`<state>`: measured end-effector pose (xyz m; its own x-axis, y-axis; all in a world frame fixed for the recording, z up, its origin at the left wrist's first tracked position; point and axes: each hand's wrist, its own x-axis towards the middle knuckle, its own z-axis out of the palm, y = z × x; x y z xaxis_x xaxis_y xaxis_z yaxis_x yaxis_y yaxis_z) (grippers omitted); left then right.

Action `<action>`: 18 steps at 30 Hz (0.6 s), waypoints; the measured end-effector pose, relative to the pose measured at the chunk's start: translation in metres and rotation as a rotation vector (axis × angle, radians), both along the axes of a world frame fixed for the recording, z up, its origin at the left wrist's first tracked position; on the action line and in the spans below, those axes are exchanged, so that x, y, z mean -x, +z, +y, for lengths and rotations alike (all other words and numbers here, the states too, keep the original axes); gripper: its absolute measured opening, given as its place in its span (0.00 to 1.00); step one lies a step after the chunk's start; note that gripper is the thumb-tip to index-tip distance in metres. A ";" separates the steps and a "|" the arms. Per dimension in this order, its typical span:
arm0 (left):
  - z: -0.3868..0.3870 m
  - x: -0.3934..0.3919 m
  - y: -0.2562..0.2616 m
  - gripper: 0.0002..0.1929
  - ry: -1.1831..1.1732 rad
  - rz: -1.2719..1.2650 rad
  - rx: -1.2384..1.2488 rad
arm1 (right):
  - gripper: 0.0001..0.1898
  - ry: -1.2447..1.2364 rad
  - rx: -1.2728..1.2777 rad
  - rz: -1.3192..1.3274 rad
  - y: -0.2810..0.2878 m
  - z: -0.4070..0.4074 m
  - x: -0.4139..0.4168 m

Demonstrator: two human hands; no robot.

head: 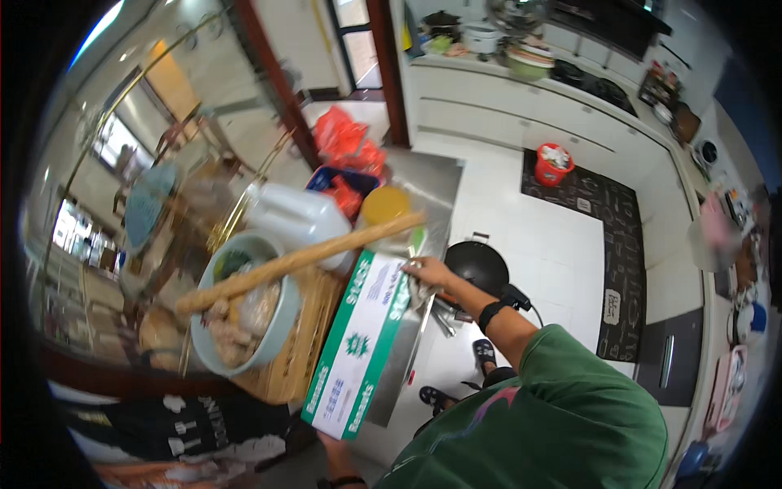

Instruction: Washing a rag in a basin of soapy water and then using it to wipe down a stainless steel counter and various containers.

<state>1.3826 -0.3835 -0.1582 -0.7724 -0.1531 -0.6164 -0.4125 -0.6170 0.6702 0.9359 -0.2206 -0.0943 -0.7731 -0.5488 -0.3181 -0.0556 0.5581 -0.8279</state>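
Note:
A long green-and-white carton [356,345] bearing writing lies slantwise before me, over the edge of a stainless-steel table [391,385]. At its near end my left hand [333,447] holds it from below, the fingers hidden by the carton. My right hand [429,272] is at the far right corner, fingertips against the carton, with a crumpled greyish cloth [421,296] bunched in and under it. Left of the carton, a wooden rolling pin [293,263] rests across a pale blue bowl [292,327] of bagged food. The bowl stands on a wooden board [311,342].
A white plastic jug [299,214], a yellow-lidded container [386,206] and red plastic bags [342,134] crowd the table's far part. A black wok [476,266] is low beside the table. A red bin [553,165] stands on the dark mat [620,269]. Glass panels border the left.

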 end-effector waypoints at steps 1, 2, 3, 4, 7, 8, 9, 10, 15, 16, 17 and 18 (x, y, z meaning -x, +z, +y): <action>0.008 0.009 0.001 0.23 -0.048 -0.011 0.055 | 0.31 -0.018 0.008 -0.051 0.014 0.009 -0.003; 0.017 0.026 0.002 0.23 -0.110 -0.013 0.107 | 0.30 0.033 0.003 -0.070 0.022 0.031 0.009; 0.027 0.047 0.002 0.23 -0.174 -0.013 0.161 | 0.29 0.081 -0.002 -0.087 0.027 0.056 0.023; 0.038 0.073 0.003 0.23 -0.258 -0.009 0.211 | 0.26 0.100 0.048 -0.086 0.018 0.096 0.042; 0.077 0.128 0.002 0.23 -0.433 -0.030 0.367 | 0.19 0.140 0.128 -0.279 0.011 0.217 0.084; 0.095 0.145 0.001 0.23 -0.482 -0.040 0.414 | 0.18 0.085 0.105 -0.312 0.011 0.260 0.096; 0.113 0.164 -0.002 0.23 -0.533 -0.049 0.462 | 0.17 0.028 0.083 -0.345 0.010 0.303 0.107; 0.141 0.181 -0.008 0.23 -0.579 -0.060 0.501 | 0.17 -0.057 0.049 -0.401 0.009 0.350 0.116; 0.256 0.259 -0.027 0.23 -0.806 -0.107 0.697 | 0.08 -0.605 0.253 -0.940 0.005 0.551 0.156; 0.274 0.275 -0.031 0.23 -0.850 -0.112 0.739 | 0.07 -0.612 0.287 -0.967 0.006 0.584 0.160; 0.294 0.300 -0.034 0.23 -0.891 -0.110 0.780 | 0.07 -0.619 0.320 -0.987 0.006 0.618 0.165; 0.310 0.312 -0.044 0.23 -0.920 -0.127 0.825 | 0.14 -0.607 0.320 -0.956 0.007 0.635 0.175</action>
<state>1.0707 -0.0737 -0.2018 -0.7398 0.0364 -0.6718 -0.5591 0.5221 0.6440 0.7609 0.4148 -0.0872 -0.4568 -0.3325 -0.8251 0.8675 0.0385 -0.4959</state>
